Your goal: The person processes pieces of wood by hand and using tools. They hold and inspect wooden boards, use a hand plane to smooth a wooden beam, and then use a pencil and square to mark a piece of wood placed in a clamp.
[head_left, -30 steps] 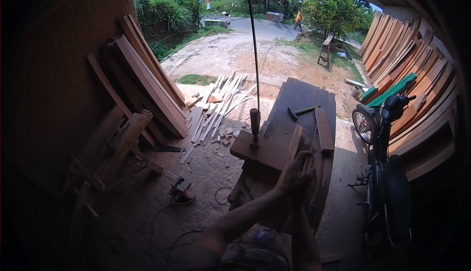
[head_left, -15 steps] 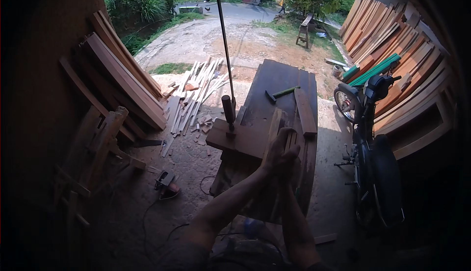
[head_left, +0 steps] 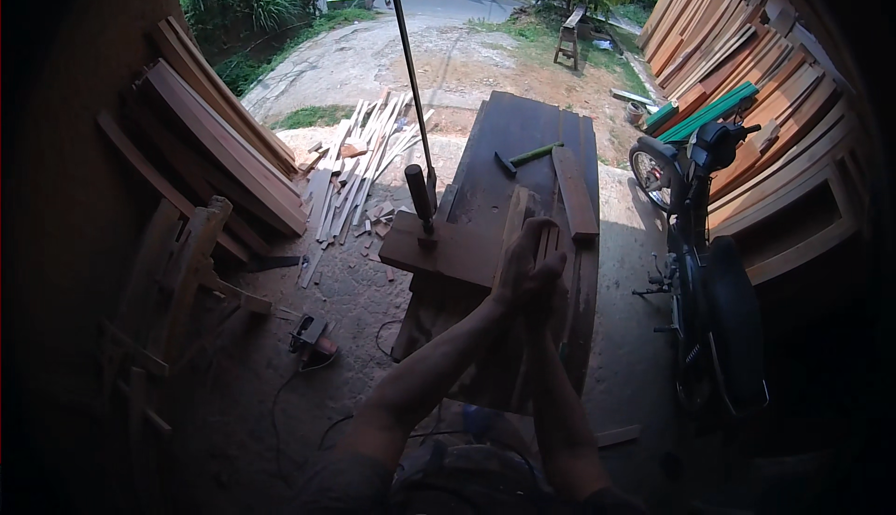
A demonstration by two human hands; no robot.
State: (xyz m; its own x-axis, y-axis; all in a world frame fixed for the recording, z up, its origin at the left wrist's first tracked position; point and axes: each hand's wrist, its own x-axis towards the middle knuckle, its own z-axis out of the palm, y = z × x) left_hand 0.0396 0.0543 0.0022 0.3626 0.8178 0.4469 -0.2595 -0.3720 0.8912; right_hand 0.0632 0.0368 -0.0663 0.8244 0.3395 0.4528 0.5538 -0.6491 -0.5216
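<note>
Both hands are close together on narrow wooden pieces (head_left: 516, 207) at the near middle of a dark workbench (head_left: 490, 146). My left hand (head_left: 523, 263) has its fingers wrapped over the pieces. Just right and below it, my right hand (head_left: 548, 282) is closed on them, partly overlapped by the left. Left of the hands, a thick wooden block (head_left: 397, 249) carries an upright dark handle (head_left: 420, 193) beside a long thin rod (head_left: 406, 58). Beyond the hands lie a hammer with a green handle (head_left: 534, 154) and a short board (head_left: 574, 193).
A black motorbike (head_left: 733, 319) stands close on the right, before leaning timber (head_left: 714, 39). Planks (head_left: 210, 137) and a wooden trestle (head_left: 191, 286) are on the left. A power tool (head_left: 311, 338) with cords and scattered offcuts (head_left: 345, 198) lie on the floor. Outside is a road (head_left: 448, 6).
The view has shifted, so the scene sits higher and further left in the picture. My hands keep their place on the wooden pieces. The walking person on the road has gone from view.
</note>
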